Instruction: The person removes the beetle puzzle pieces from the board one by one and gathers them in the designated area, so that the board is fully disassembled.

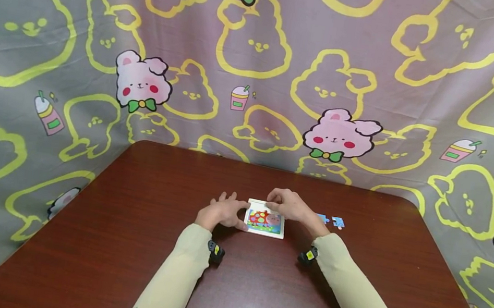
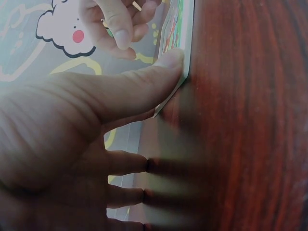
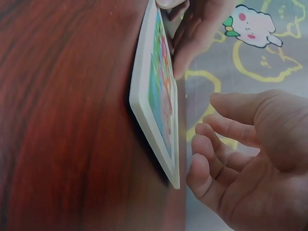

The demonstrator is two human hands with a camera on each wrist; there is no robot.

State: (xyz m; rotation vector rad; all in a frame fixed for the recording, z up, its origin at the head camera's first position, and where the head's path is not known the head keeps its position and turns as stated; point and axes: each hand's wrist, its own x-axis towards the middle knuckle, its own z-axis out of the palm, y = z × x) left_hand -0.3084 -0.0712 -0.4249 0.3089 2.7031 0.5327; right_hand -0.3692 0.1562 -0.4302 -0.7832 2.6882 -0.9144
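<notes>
A jigsaw puzzle in a white frame (image 1: 263, 233) lies flat on the table, its picture showing a red spotted figure with a pinkish face over green and blue. A plain white band runs along the picture's far side. My left hand (image 1: 226, 211) rests at the frame's left side, the thumb (image 2: 163, 62) touching the rim and the other fingers spread straight toward the table. Over the far right part of the puzzle hovers my right hand (image 1: 289, 204), its fingers (image 3: 204, 147) loosely bent, with nothing visible between them in the right wrist view.
Two blue jigsaw pieces (image 1: 338, 222) lie on the table to the right of the frame, one partly behind the right forearm. The brown wooden table (image 1: 246, 291) ends at a patterned cloth (image 1: 264, 30) hanging behind it.
</notes>
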